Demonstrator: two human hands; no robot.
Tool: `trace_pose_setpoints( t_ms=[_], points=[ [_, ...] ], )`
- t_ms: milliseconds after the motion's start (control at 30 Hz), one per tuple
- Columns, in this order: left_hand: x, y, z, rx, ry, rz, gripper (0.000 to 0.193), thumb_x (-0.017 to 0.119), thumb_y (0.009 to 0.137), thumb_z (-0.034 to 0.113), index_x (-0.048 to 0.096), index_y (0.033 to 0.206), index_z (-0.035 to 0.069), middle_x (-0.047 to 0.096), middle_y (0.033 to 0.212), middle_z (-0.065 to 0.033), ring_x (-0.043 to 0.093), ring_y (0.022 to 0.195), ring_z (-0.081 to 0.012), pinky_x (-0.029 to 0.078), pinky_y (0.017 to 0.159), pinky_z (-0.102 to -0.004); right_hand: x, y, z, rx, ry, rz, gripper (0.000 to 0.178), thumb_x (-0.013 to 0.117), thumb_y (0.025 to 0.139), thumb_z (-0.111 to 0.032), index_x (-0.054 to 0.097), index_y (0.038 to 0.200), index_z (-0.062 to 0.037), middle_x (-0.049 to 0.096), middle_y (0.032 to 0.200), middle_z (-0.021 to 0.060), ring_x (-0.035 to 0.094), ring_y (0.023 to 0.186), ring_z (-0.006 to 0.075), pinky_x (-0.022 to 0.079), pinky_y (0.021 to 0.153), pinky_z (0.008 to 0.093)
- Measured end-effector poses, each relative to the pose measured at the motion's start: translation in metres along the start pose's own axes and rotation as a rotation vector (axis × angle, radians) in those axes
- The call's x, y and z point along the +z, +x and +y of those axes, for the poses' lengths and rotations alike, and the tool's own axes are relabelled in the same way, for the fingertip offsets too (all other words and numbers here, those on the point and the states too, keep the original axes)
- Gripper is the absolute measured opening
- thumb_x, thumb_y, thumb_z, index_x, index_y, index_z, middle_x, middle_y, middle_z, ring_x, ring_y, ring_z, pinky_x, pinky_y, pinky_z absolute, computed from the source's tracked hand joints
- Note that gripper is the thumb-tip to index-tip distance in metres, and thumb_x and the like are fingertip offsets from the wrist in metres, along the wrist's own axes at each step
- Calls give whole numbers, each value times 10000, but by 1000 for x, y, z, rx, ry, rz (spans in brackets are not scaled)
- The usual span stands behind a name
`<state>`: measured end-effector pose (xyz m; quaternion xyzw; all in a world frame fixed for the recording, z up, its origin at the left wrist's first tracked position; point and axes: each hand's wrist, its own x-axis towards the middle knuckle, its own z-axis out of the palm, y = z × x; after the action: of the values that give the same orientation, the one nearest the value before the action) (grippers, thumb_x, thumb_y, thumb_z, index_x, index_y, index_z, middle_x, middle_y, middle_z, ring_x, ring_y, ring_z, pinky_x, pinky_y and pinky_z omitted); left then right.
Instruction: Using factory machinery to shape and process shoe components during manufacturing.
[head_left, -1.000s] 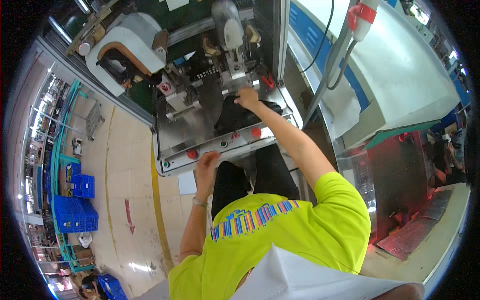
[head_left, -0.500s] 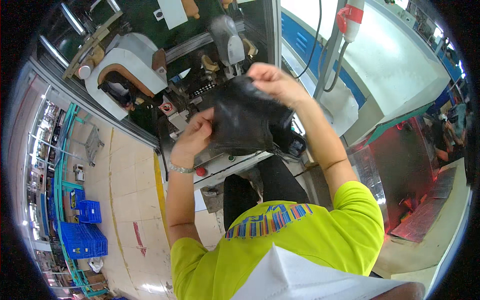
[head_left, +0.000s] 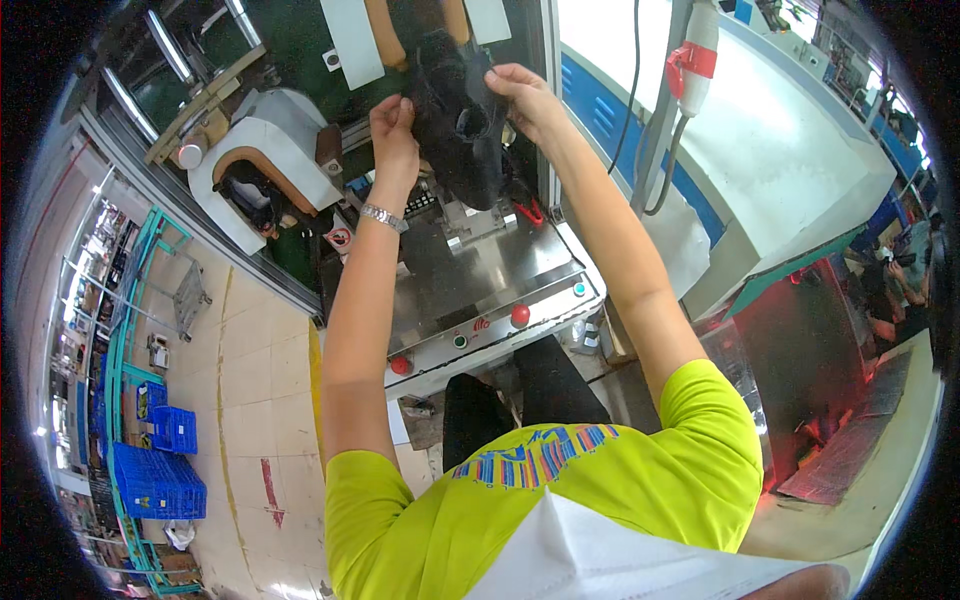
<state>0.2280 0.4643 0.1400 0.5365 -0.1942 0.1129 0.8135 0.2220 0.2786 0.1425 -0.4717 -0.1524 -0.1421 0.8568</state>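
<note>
A black shoe upper (head_left: 462, 150) hangs stretched between my two hands, over the metal form at the back of the machine. My left hand (head_left: 396, 138) pinches its left edge between thumb and fingers. On the other side, my right hand (head_left: 527, 100) grips the right edge. The upper hides most of the form beneath it. Below it lies the machine's metal bed (head_left: 470, 265). To the left is a white clamp with a brown U-shaped pad (head_left: 255, 160), with another dark piece inside its curve.
The front panel carries red push buttons (head_left: 520, 316), a green button (head_left: 460, 341) and a blue one (head_left: 579, 289). A metal post frame (head_left: 550, 130) rises at the right of the machine. A red-and-white plug (head_left: 693, 65) hangs beyond it. Blue crates (head_left: 160, 480) stand on the floor at left.
Both hands have moved forward, away from me, carrying the black shoe upper from above the front of the bed to over the form. The bed and buttons now show.
</note>
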Motion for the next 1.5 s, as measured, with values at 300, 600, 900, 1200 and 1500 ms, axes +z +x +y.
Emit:
trace_pose_setpoints(
  t_ms=[300, 600, 900, 1200, 1500],
  points=[
    [-16, 2, -24, 44, 18, 26, 217, 575, 837, 130, 429, 976, 47, 487, 830, -8, 454, 760, -80, 373, 722, -212, -11, -14, 23, 105, 5, -20, 152, 620, 786, -113, 565, 918, -63, 596, 854, 18, 549, 776, 117, 434, 694, 262],
    [42, -122, 78, 720, 1206, -265, 370, 591, 735, 102, 481, 1081, 33, 484, 1134, -88, 578, 716, -187, 425, 727, -329, -43, -139, 105, 642, 677, -241, 375, 562, 822, -299, 475, 1153, -145, 536, 1138, 38, 464, 1086, 197, 357, 946, 423],
    [44, -148, 42, 499, 1413, -376, 445, 566, 741, 61, 411, 1157, 26, 423, 1117, -126, 566, 799, -301, 492, 640, -343, -42, -93, 154, 305, 530, 34, 144, 486, 878, -230, 496, 961, -112, 590, 916, 42, 585, 709, 146, 489, 704, 328],
    [39, -153, 10, 462, 1437, -240, 610, 554, 665, -32, 367, 1233, 91, 392, 1181, -94, 519, 896, -296, 485, 716, -358, -40, -59, 155, 315, 442, 163, 125, 518, 866, -202, 492, 789, -107, 558, 719, 41, 561, 603, 153, 488, 553, 295],
    [42, -152, 6, 490, 1508, -268, 651, 563, 644, -35, 357, 1249, 87, 400, 1176, -97, 513, 867, -273, 468, 725, -341, -56, -47, 185, 342, 476, 143, 140, 464, 893, -239, 485, 874, -101, 529, 682, 27, 538, 552, 136, 472, 478, 278]
  ],
)
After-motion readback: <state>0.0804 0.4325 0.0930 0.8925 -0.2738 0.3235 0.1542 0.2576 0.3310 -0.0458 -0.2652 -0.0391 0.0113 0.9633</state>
